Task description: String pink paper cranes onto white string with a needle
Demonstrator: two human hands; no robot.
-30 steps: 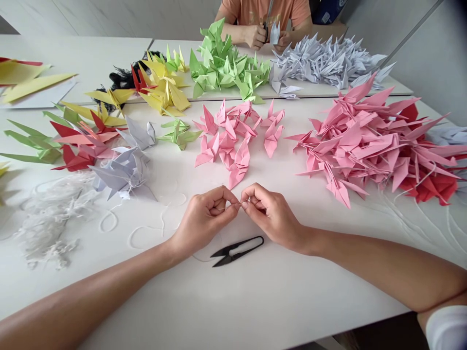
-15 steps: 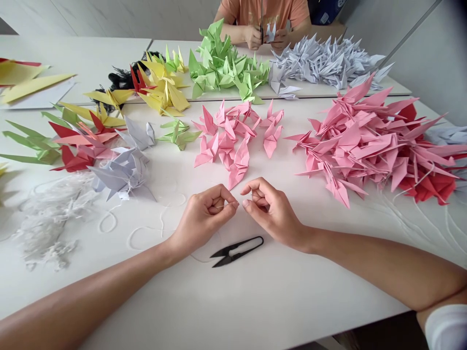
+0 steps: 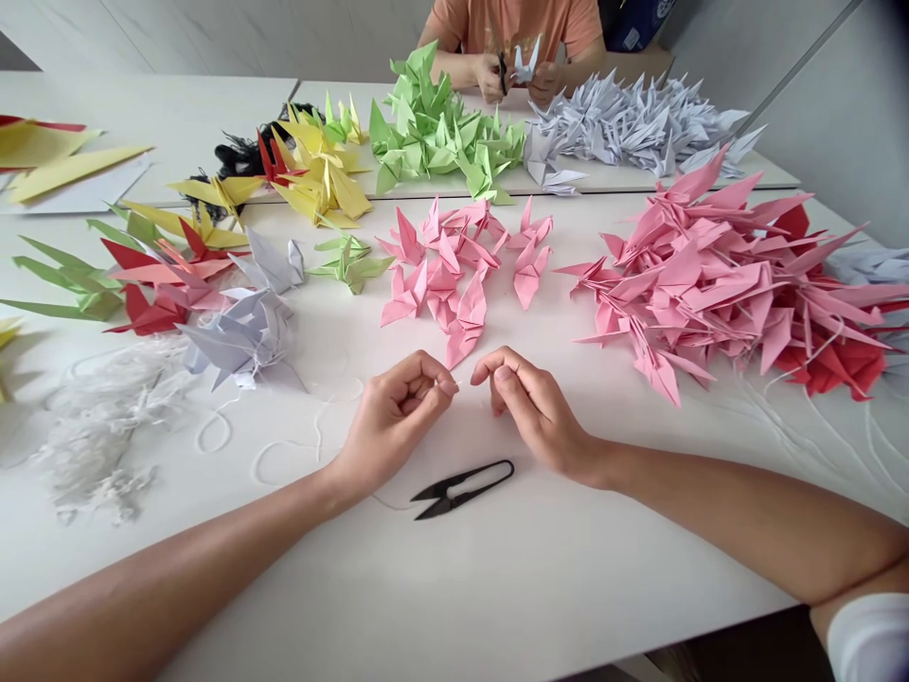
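My left hand (image 3: 398,417) is closed in a pinch on the end of a thin white thread (image 3: 319,426), whose tip sticks out past the fingertips. Just to its right, across a small gap, my right hand (image 3: 536,407) has thumb and fingers curled together; whether anything lies between them is too small to tell. Black thread snips (image 3: 465,488) lie on the white table (image 3: 454,587) below both hands. Beyond my fingertips sits a loose group of pink paper cranes (image 3: 444,275).
A big heap of pink cranes (image 3: 724,275) lies at right. Green cranes (image 3: 444,133) and pale blue cranes (image 3: 632,123) stand farther back. White thread bundles (image 3: 99,426) lie at left. Across the table a person (image 3: 511,38) holds scissors and a pale crane.
The gap between my fingertips has widened slightly, and my right thumb has moved up against the fingers. The person opposite has shifted the scissors and raised the crane.
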